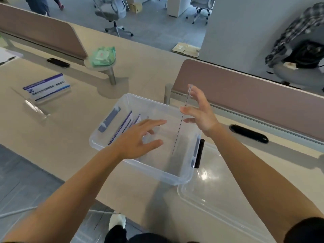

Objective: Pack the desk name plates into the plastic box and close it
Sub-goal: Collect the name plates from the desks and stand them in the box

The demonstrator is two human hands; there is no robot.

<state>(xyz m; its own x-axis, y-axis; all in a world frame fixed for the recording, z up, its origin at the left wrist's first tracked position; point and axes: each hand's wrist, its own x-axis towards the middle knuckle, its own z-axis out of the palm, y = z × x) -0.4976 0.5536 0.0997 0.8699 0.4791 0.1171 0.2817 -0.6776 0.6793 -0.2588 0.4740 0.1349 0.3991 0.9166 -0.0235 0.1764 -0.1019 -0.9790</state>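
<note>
A clear plastic box (147, 165) sits open on a beige table (70, 130), its long axis running from near right to far left, with a grey-blue latch (109, 122) on the far left end wall. Inside, against that left end, two name plates (125, 126) with blue-and-white printed cards lean on edge. The right hand (199, 111) is above the box's far right corner, fingers spread, thumb and fingertips pinching a clear plate (183, 118) that stands nearly upright; it is seen edge-on as a thin line slanting from the fingertips down into the box. The left hand (138, 137) hovers over the middle of the box, fingers loosely spread and holding nothing. The box's clear lid (228, 195) lies flat on the table just right of the box. Another name plate (47, 86) with a blue-and-white card stands on the table well to the left, its long axis running left to right.
</note>
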